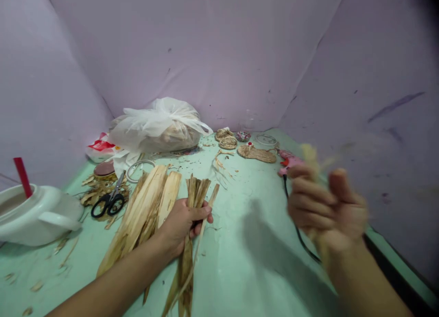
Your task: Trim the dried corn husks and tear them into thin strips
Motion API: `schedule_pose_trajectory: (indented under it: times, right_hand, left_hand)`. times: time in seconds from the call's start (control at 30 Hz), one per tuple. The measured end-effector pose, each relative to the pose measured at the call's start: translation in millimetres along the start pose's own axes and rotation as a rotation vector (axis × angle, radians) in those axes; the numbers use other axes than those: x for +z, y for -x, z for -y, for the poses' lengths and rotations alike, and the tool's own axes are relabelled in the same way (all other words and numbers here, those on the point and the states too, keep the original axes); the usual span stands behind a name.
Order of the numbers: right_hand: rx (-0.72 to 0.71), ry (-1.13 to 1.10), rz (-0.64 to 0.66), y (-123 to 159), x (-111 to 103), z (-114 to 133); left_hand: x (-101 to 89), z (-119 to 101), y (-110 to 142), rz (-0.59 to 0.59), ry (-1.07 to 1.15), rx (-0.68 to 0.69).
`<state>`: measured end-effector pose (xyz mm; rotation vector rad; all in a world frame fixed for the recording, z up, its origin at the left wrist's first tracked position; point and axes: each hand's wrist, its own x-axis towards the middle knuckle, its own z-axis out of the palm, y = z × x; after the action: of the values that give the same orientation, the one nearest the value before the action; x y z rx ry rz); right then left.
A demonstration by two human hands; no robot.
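My left hand (185, 223) is closed around a small bunch of dried leaf strips (197, 191), and one thin strip stands apart at its right side. Just left of that hand, wider dried leaf strips (146, 203) lie fanned over the table. Raised at the right, my right hand (325, 207) is blurred by motion, with fingers curled round a pale yellowish strip (309, 155) that pokes out at the top. Behind this hand lies a pink glue gun (290, 161) with a black cord.
A white pot (41, 216) with a red stick stands at left, near black-handled scissors (109, 203). At the back sit a stuffed white plastic bag (161, 127), woven pieces (226, 139), a woven sole shape (257, 153) and a bowl of beads (243, 135). Purple walls enclose the green tabletop.
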<state>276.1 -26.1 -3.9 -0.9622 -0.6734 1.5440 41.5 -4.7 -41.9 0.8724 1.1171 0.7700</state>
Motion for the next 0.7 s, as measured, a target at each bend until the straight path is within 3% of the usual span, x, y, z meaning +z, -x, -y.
schedule_pose_trajectory:
  times: [0.17, 0.27, 0.4, 0.5, 0.7]
  right_hand:
    - [0.252, 0.089, 0.08, 0, 47, -62]
    - [0.243, 0.185, 0.031, -3, 53, -83]
    - [0.121, 0.072, -0.131, -8, 47, -80]
    - [0.087, 0.025, -0.098, -11, 43, -74]
    - [0.13, 0.208, -0.062, -9, 43, -82]
  left_hand:
    - [9.4, 2, 9, 0.059, 0.017, -0.05]
    - [12.9, 5, 11, 0.109, -0.01, -0.057]
    - [12.2, 7, 8, 0.139, 0.076, -0.026]
    - [11.0, 5, 7, 0.16, 0.203, -0.078]
    - [14.8, 9, 9, 0.205, 0.236, -0.109]
